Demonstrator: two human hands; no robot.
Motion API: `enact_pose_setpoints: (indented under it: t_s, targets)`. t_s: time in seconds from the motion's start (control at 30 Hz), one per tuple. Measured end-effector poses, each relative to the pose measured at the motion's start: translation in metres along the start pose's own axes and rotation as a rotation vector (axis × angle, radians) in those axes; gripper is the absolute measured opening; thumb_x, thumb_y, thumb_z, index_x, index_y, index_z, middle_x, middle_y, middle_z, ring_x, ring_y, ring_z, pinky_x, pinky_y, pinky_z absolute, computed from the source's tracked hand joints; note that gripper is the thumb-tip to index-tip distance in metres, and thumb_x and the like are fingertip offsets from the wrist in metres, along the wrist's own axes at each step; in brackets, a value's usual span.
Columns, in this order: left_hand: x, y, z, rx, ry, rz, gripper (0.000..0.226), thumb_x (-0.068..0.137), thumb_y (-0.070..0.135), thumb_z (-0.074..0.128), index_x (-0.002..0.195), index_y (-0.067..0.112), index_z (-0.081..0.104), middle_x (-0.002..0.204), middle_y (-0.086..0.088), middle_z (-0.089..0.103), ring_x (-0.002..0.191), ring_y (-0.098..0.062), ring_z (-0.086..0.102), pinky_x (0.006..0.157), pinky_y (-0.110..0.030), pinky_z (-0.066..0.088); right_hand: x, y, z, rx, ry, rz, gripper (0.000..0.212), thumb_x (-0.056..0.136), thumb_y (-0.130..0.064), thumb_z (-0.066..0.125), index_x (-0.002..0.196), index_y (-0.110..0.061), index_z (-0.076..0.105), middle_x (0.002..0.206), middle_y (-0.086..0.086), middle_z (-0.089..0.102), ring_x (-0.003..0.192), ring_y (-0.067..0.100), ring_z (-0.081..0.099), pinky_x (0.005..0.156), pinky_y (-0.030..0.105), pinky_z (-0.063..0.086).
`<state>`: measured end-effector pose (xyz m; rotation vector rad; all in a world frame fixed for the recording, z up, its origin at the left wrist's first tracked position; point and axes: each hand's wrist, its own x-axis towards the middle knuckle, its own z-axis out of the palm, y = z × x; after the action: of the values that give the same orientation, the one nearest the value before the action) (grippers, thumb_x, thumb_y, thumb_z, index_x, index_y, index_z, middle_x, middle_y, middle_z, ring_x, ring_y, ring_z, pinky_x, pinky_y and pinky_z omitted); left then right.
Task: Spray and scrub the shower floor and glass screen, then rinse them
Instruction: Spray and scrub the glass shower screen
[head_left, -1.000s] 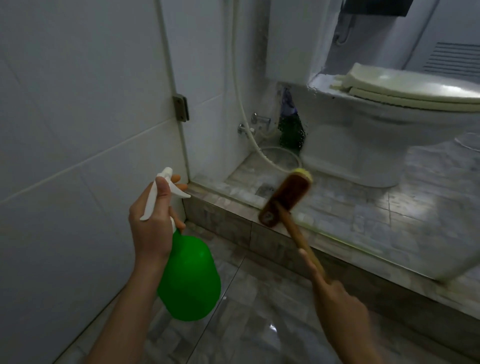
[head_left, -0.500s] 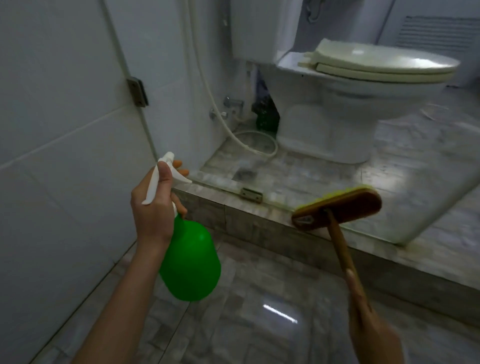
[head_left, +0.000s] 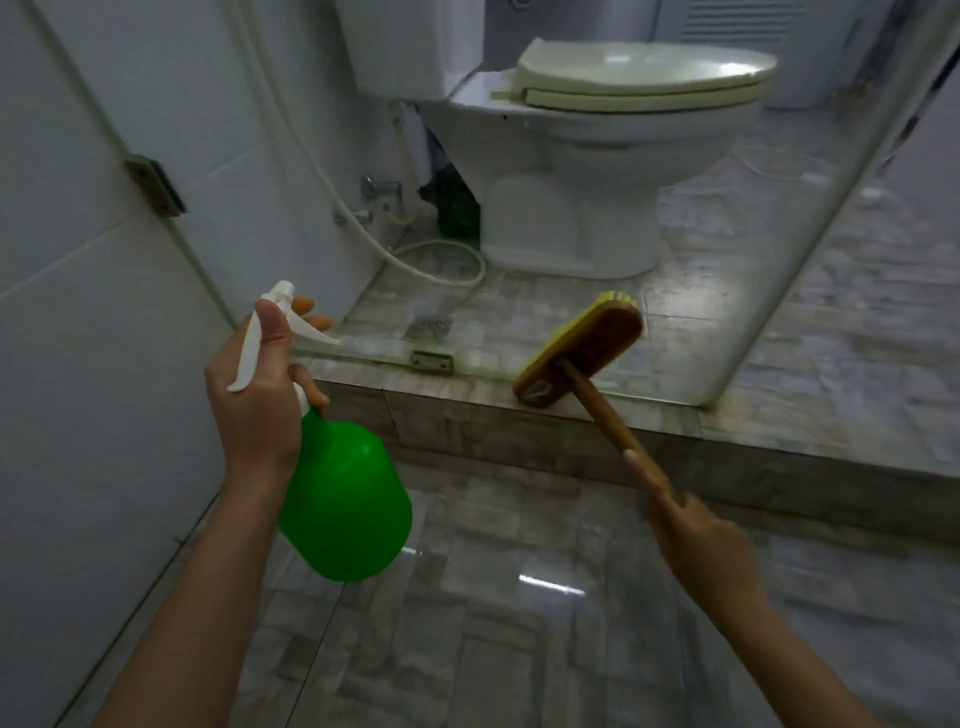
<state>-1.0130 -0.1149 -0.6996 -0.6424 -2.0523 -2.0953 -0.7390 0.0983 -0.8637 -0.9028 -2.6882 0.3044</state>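
While I stood on the near floor facing the glass, this was how things lay:

Left hand: my left hand (head_left: 257, 395) was wrapped around the neck of the green spray bottle (head_left: 343, 504), thumb up along the white trigger head (head_left: 283, 332), fingers curled over the trigger; the nozzle pointed right toward the glass.
Right hand: my right hand (head_left: 698, 540) was closed around the wooden handle of the scrub brush (head_left: 582, 353), index finger stretched along the shaft.
Scrub brush: its head sat tilted against the lower part of the glass screen (head_left: 727, 291), just above the raised tiled curb (head_left: 519, 415), yellow bristles toward the glass.
Glass screen: it stood on the curb, a small metal bracket (head_left: 431, 361) at its foot left of the brush.
Shower floor: the glossy grey shower floor (head_left: 519, 623) spread under my arms, nearest me.
Far side: a toilet (head_left: 597, 130) with its lid down, a white hose (head_left: 415, 260) coiled on the tiles, and a floor drain (head_left: 428, 327).
Left: white wall tiles (head_left: 93, 312).
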Motion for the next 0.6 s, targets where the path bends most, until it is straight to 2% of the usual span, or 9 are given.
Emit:
enact_pose_setpoints:
  t_s: [0.07, 0.2, 0.3, 0.37, 0.43, 0.47, 0.5, 0.57, 0.6]
  targets:
    - [-0.002, 0.001, 0.004, 0.01, -0.017, 0.009, 0.028, 0.106, 0.035, 0.039, 0.096, 0.038, 0.065, 0.086, 0.021, 0.073, 0.059, -0.003, 0.063, 0.04, -0.025, 0.044, 0.014, -0.02, 0.0, -0.062, 0.004, -0.037, 0.114, 0.073, -0.004, 0.078, 0.15, -0.043, 0.004, 0.051, 0.009, 0.046, 0.024, 0.027, 0.042, 0.025, 0.028, 0.036]
    - [-0.006, 0.0, 0.014, -0.007, -0.043, 0.014, 0.027, 0.105, 0.039, 0.039, 0.097, 0.038, 0.065, 0.086, 0.019, 0.073, 0.055, -0.004, 0.061, 0.041, -0.028, 0.044, 0.053, -0.064, 0.004, -0.27, 0.033, -0.176, 0.097, 0.067, -0.008, 0.081, 0.145, -0.037, 0.03, 0.049, 0.006, 0.044, 0.024, 0.021, 0.039, 0.029, 0.021, 0.025]
    - [-0.009, 0.001, 0.021, -0.048, -0.048, -0.009, 0.028, 0.106, 0.037, 0.038, 0.098, 0.037, 0.065, 0.086, 0.019, 0.074, 0.052, -0.005, 0.059, 0.04, -0.024, 0.044, 0.025, -0.008, -0.015, -0.223, 0.022, -0.135, 0.105, 0.066, -0.003, 0.081, 0.146, -0.039, 0.023, 0.05, 0.006, 0.043, 0.023, 0.022, 0.039, 0.026, 0.024, 0.033]
    - [-0.012, 0.001, 0.026, -0.042, -0.074, -0.016, 0.029, 0.106, 0.038, 0.038, 0.097, 0.038, 0.065, 0.085, 0.02, 0.074, 0.049, -0.006, 0.057, 0.04, -0.024, 0.044, -0.012, 0.046, -0.035, -0.147, 0.01, -0.081, 0.112, 0.072, -0.003, 0.078, 0.151, -0.042, 0.007, 0.051, 0.006, 0.045, 0.024, 0.014, 0.032, 0.027, 0.016, 0.029]
    - [-0.015, 0.001, 0.03, -0.033, -0.103, -0.016, 0.028, 0.104, 0.041, 0.038, 0.096, 0.04, 0.065, 0.087, 0.02, 0.074, 0.047, -0.007, 0.056, 0.04, -0.025, 0.043, -0.033, 0.072, -0.049, -0.095, 0.025, -0.026, 0.091, 0.087, -0.016, 0.059, 0.152, -0.041, 0.0, 0.05, 0.005, 0.046, 0.031, 0.007, 0.023, 0.034, 0.009, 0.016]
    - [-0.016, 0.001, 0.031, -0.031, -0.113, -0.013, 0.028, 0.104, 0.043, 0.038, 0.096, 0.04, 0.065, 0.087, 0.02, 0.074, 0.044, -0.009, 0.053, 0.04, -0.025, 0.043, -0.035, 0.074, -0.048, -0.089, 0.066, -0.011, 0.082, 0.089, -0.021, 0.049, 0.152, -0.04, 0.0, 0.05, 0.005, 0.046, 0.032, 0.007, 0.022, 0.034, 0.01, 0.015]
    - [-0.016, 0.002, 0.033, -0.031, -0.114, -0.009, 0.028, 0.104, 0.043, 0.038, 0.096, 0.04, 0.065, 0.087, 0.02, 0.074, 0.042, -0.01, 0.052, 0.04, -0.025, 0.043, -0.029, 0.068, -0.043, -0.083, 0.079, -0.023, 0.08, 0.089, -0.021, 0.047, 0.152, -0.04, 0.002, 0.051, 0.006, 0.046, 0.029, 0.009, 0.025, 0.031, 0.012, 0.021]
    - [-0.016, 0.002, 0.037, -0.022, -0.118, -0.006, 0.028, 0.105, 0.04, 0.037, 0.096, 0.039, 0.064, 0.086, 0.022, 0.073, 0.045, -0.009, 0.054, 0.04, -0.024, 0.043, -0.006, 0.038, -0.024, -0.137, 0.088, -0.076, 0.088, 0.083, -0.01, 0.063, 0.151, -0.039, 0.015, 0.051, 0.007, 0.046, 0.025, 0.017, 0.035, 0.027, 0.021, 0.034]
    - [-0.016, 0.003, 0.039, -0.021, -0.122, -0.006, 0.028, 0.105, 0.039, 0.037, 0.096, 0.04, 0.063, 0.086, 0.023, 0.073, 0.048, -0.007, 0.056, 0.04, -0.024, 0.044, 0.008, 0.021, -0.02, -0.189, 0.09, -0.11, 0.092, 0.075, -0.004, 0.071, 0.147, -0.037, 0.024, 0.051, 0.008, 0.045, 0.024, 0.021, 0.037, 0.027, 0.024, 0.036]
